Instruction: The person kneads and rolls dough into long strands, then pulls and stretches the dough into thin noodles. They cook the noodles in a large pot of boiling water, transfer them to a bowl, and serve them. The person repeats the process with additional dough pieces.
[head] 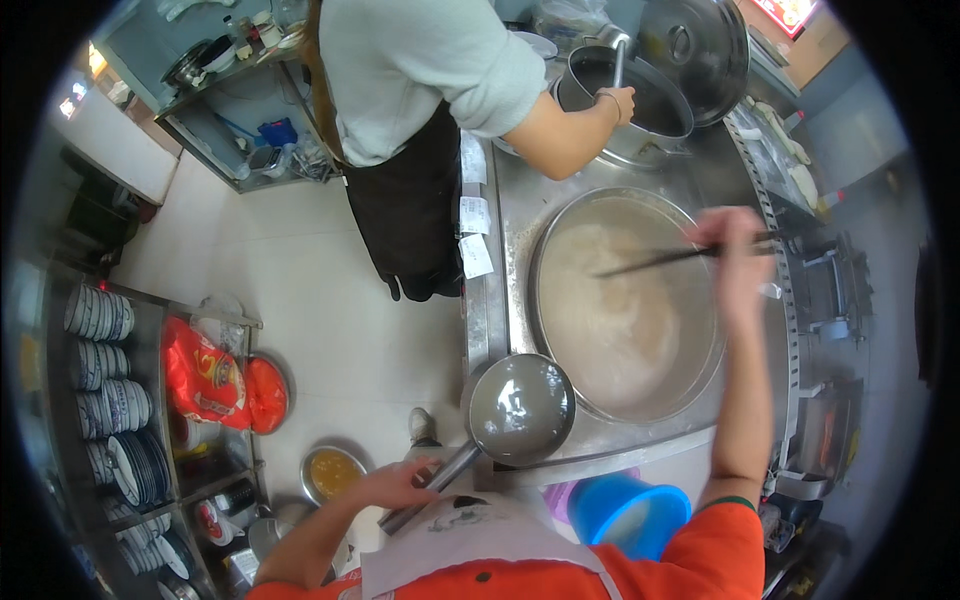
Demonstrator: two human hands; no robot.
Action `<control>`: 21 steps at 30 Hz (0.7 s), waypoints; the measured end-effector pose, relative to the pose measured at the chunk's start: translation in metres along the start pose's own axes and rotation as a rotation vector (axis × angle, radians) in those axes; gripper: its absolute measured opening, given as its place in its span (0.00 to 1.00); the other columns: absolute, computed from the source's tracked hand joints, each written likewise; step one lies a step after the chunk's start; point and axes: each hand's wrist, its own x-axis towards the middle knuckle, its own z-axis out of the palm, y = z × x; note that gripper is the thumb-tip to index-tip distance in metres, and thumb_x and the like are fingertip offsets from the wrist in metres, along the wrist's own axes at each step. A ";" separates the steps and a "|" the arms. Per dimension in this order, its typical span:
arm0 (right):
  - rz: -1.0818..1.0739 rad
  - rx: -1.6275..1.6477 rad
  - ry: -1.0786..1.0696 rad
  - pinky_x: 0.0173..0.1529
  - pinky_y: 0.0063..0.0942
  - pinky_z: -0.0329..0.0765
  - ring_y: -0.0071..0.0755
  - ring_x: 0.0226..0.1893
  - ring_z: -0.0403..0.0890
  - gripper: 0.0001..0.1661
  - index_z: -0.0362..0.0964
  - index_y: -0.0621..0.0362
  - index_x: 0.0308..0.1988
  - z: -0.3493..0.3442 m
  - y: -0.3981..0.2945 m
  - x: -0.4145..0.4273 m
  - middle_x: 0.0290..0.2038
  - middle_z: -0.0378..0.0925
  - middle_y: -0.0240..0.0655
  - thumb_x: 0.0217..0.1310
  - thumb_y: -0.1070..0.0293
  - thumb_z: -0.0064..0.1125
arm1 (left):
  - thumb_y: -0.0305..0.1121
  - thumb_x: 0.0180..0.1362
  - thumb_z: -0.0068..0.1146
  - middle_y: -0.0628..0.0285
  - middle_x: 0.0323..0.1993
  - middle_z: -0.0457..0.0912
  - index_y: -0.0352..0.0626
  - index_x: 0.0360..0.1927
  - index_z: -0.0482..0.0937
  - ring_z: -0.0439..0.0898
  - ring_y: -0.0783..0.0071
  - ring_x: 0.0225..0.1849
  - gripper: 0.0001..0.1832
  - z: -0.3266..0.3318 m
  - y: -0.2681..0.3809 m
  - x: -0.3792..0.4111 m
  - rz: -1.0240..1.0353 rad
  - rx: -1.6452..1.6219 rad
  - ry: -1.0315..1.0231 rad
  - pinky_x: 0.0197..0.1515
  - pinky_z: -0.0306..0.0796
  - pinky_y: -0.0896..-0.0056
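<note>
My right hand [733, 240], slightly blurred, grips a pair of dark chopsticks [649, 262]. Their tips reach down at the cloudy, pale liquid [615, 315] inside a large round metal pot [534, 300]. At the pot's near left rim sits a big long-handled metal ladle [520, 409], its bowl shiny with reflections. I cannot tell how much liquid the bowl holds. Low on the left, my left hand [397, 484] is on the ladle's handle [450, 472], close to my apron; part of the grip is hidden.
A co-worker's hand [616, 103] holds a ladle [619, 64] over a second pot [630, 135] at the far end of the steel counter [510, 225]. Blue bucket [630, 510] below the near edge. On the floor, a basin of yellow liquid [334, 472]; bowls on a shelf [112, 405].
</note>
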 end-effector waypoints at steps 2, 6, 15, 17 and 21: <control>0.246 -0.106 0.001 0.30 0.21 0.63 0.18 0.23 0.65 0.28 0.73 0.59 0.29 -0.103 0.013 0.020 0.22 0.71 0.28 0.75 0.49 0.43 | 0.47 0.58 0.61 0.50 0.57 0.75 0.46 0.72 0.57 0.76 0.61 0.55 0.41 0.003 -0.009 0.008 -0.023 -0.004 -0.018 0.55 0.72 0.65; 0.261 -1.348 -0.106 0.51 0.45 0.73 0.58 0.45 0.80 0.25 0.74 0.61 0.45 -0.205 0.131 0.026 0.37 0.80 0.52 0.72 0.50 0.43 | 0.52 0.57 0.59 0.53 0.56 0.77 0.49 0.71 0.58 0.78 0.60 0.53 0.42 0.008 0.001 0.005 -0.087 0.083 0.038 0.56 0.72 0.64; 0.385 -1.165 -0.226 0.47 0.50 0.74 0.63 0.46 0.78 0.15 0.76 0.62 0.42 -0.279 0.270 0.033 0.40 0.80 0.55 0.63 0.65 0.49 | 0.45 0.57 0.60 0.58 0.48 0.81 0.44 0.65 0.68 0.81 0.66 0.47 0.33 0.022 0.053 -0.021 -0.208 0.081 0.430 0.50 0.74 0.68; 0.450 -1.202 -0.058 0.46 0.48 0.75 0.61 0.43 0.80 0.14 0.75 0.66 0.38 -0.303 0.318 0.045 0.38 0.80 0.56 0.62 0.65 0.50 | 0.39 0.58 0.60 0.58 0.46 0.81 0.42 0.59 0.73 0.81 0.66 0.47 0.26 0.018 0.078 -0.025 -0.046 0.076 0.583 0.49 0.74 0.68; 0.583 -0.550 -0.168 0.35 0.33 0.74 0.38 0.30 0.79 0.19 0.74 0.66 0.34 -0.274 0.217 0.027 0.29 0.77 0.43 0.64 0.57 0.53 | 0.23 0.58 0.54 0.52 0.41 0.82 0.35 0.44 0.80 0.82 0.63 0.43 0.11 0.026 0.187 -0.062 0.868 -0.139 0.517 0.46 0.75 0.67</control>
